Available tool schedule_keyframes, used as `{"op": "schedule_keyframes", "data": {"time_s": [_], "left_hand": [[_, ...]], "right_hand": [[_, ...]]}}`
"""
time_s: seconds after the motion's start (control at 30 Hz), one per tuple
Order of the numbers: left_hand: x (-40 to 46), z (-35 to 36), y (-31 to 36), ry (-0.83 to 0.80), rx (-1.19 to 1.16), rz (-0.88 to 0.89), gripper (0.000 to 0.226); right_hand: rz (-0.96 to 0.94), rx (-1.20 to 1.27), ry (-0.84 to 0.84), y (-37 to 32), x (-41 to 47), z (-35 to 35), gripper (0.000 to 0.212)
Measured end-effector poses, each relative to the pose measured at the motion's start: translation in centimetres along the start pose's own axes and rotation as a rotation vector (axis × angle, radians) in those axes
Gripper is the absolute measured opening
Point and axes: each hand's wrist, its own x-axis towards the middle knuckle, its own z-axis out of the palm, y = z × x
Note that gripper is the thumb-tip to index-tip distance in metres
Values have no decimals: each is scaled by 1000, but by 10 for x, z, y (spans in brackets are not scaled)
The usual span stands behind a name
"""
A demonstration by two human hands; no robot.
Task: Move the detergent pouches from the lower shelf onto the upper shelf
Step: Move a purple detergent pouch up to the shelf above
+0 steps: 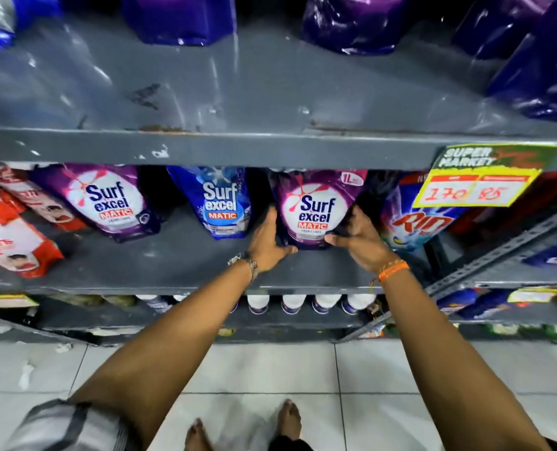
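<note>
A purple Surf excel Matic pouch (316,206) stands on the grey lower shelf (172,262), right of middle. My left hand (269,242) grips its left side and my right hand (356,234) grips its right side near the bottom. A blue Surf excel pouch (220,203) and another purple pouch (107,200) stand further left on the same shelf. The grey upper shelf (238,92) has bare space in its middle, with several purple pouches (352,24) standing along its back.
Red and white packs (13,236) lie at the lower shelf's left end. A Rid pouch (420,219) stands right of the held pouch. A yellow price tag (475,187) hangs from the upper shelf's edge. White bottles (293,302) line the shelf below.
</note>
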Motion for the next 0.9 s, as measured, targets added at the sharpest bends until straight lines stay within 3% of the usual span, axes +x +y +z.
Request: {"op": "schedule_keyframes", "data": {"time_s": [0.17, 0.43, 0.9], "left_hand": [[-14, 20, -8, 56, -53, -42, 100], [-68, 3, -11, 54, -111, -84, 88], [-163, -191, -116, 256, -77, -205, 95]], "right_hand": [[3, -121, 43, 12, -13, -13, 70], [-15, -50, 118, 22, -49, 31, 55], [-85, -125, -160, 13, -16, 263, 49]]}}
